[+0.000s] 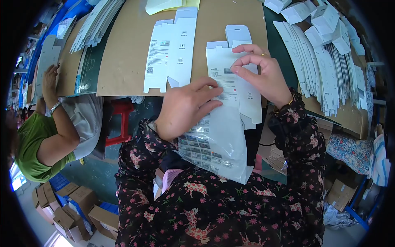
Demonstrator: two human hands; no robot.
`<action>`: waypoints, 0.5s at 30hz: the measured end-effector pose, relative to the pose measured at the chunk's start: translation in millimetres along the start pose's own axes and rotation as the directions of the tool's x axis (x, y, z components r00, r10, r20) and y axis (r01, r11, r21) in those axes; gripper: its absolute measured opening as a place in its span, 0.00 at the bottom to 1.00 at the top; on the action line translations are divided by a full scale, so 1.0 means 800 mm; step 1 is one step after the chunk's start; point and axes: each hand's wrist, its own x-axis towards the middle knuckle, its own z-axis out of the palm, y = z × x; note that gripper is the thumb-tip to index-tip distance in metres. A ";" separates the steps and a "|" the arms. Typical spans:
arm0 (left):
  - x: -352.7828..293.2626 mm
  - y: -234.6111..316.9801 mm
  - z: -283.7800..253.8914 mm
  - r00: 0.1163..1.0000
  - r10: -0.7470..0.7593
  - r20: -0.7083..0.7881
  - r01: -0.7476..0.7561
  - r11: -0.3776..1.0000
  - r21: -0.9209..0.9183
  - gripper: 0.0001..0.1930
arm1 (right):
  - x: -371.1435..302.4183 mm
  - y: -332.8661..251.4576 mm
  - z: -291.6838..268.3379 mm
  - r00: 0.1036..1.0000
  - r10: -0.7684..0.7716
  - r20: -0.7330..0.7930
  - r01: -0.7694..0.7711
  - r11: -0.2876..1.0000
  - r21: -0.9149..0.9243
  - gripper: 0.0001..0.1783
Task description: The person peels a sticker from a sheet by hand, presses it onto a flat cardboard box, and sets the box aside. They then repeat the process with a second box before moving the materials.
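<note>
Head view: checking hands. Seeing what on the left?

Resting left hand (181,107) across white carton (236,93) and top of label sheet (214,140), fingers nearly straight, close together. Possibly pinching sheet under thumb; not managing to tell, looking at a partly hidden grip.

And on the right?

Curling right hand (263,72), thumb and index tips almost meeting beside small dark label (227,71), next finger spreading away above. Not able to tell whether pinching label or just hovering at its edge.

Finding carton where?

Lying flat at near edge of bench (123,49), overhanging lower end toward lap, sitting partly under sheet.

Asking for handling tips.

Judging this as label placing. Suggesting copying position from neighbouring carton (177,51), lying flat to the left and showing a similar dark patch. Recommending squaring one edge first, touching only label rim, then smoothing outward. Avoiding pressing before squaring; otherwise risking skew or bubbles.

Minding overhang?

Yes, bracing over bench, not past edge. Also favouring keeping sheet off the label spot.
</note>
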 end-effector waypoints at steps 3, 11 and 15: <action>0.000 -0.003 0.008 0.999 0.046 0.013 -0.047 0.994 0.099 0.13 | -0.002 0.015 0.007 1.000 -0.017 -0.007 0.017 1.000 -0.015 0.06; 0.006 -0.012 0.015 0.994 0.107 -0.024 -0.103 0.985 0.135 0.13 | -0.003 0.024 0.012 1.000 -0.010 -0.016 0.010 1.000 -0.001 0.05; 0.006 -0.014 0.018 0.995 0.097 -0.027 -0.092 0.984 0.155 0.14 | -0.002 0.025 0.011 1.000 -0.010 -0.005 0.010 1.000 -0.014 0.05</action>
